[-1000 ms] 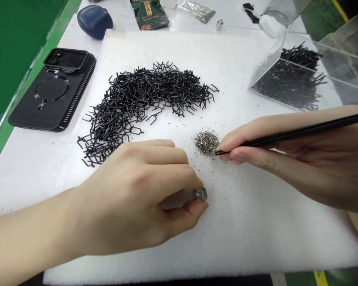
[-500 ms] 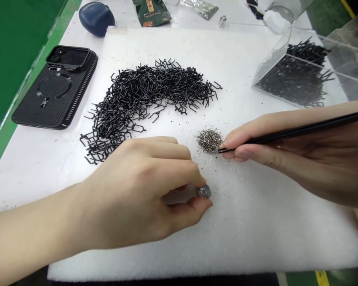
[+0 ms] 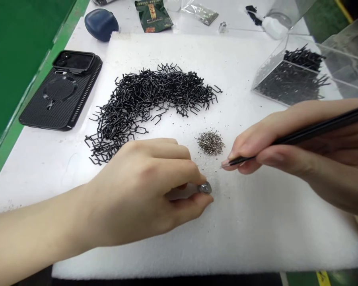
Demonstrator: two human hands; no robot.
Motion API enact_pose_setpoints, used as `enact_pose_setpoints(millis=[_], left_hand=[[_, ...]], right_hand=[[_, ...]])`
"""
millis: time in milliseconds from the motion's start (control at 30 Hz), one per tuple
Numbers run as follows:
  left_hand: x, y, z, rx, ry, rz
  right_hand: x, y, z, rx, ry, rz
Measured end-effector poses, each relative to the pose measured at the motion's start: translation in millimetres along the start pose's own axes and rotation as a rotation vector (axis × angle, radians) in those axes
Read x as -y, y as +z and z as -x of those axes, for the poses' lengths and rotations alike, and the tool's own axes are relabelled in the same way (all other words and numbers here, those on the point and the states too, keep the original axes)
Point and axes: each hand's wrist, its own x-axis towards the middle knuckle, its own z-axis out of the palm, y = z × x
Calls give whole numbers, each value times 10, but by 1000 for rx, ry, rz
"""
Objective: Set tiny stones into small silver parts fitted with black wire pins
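Note:
My left hand (image 3: 143, 194) rests on the white foam sheet (image 3: 250, 234), thumb and forefinger pinched on a small grey metal piece (image 3: 205, 188). My right hand (image 3: 274, 153) grips black tweezers (image 3: 316, 129), whose tips hover just below and right of a small pile of tiny silvery bits (image 3: 210, 143). A big curved heap of black wire clips (image 3: 146, 101) lies behind my left hand.
A clear plastic box (image 3: 289, 77) with more black clips stands at the back right. A black phone in a case (image 3: 61, 91) lies at the left, a dark blue pouch (image 3: 101, 24) and a green packet (image 3: 153, 15) at the back. The table's green edge runs along the left.
My right hand has drawn the tweezer tips away from the silvery pile, down and to the right. My left hand has stayed in place, pinching the metal piece.

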Motion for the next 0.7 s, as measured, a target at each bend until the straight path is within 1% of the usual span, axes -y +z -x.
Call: enact_pose_setpoints(millis=[133,200,367,500,700], left_hand=[[16,1,-1,-16,15,16],[22,-7,4,-18,18,12],[21,-13,8,23,5,-10],[18,4,-2,14,-3,-14],[12,-5,3,14,-4,-3]], right_hand=[[29,56,3,132,-77,-31],[34,82,-8,165,-100,-40],[65,94,-33,192,-101,-15],[65,90,-25,221,-106,-15],[49,70,7,210,-92,-1]])
